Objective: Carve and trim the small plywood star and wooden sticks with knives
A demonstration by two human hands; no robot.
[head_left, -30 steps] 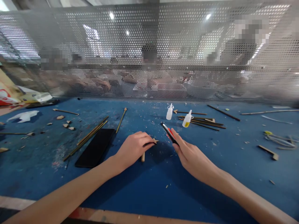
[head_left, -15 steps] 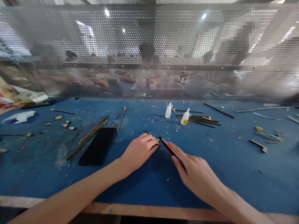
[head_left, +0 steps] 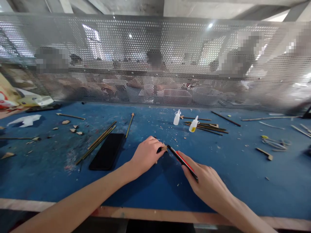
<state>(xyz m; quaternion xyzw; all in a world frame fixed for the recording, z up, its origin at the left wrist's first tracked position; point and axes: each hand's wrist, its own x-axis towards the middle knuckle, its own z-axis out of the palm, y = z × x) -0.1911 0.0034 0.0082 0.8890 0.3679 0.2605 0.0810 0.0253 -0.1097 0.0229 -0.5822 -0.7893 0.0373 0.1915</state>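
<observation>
My left hand is closed on a small light wooden piece with pointed edges, over the blue table. A dark part shows between its fingers. In my right hand is a slim black and red tool, its dark tip next to the wooden piece; whether they touch is hard to tell. A black phone lies left of my left hand, beside several thin sticks. Beyond my hands stand two small white bottles, one plain and one with a yellow label.
More sticks lie behind the bottles. An L-shaped wooden piece and clear bands are at the right. Wood chips and a white scrap are at the left. A perforated metal screen spans the back, people behind it.
The view has tilted up slightly and shifted. My left hand's fingers have turned, so more of the wooden piece shows. The tool's tip remains close beside it.
</observation>
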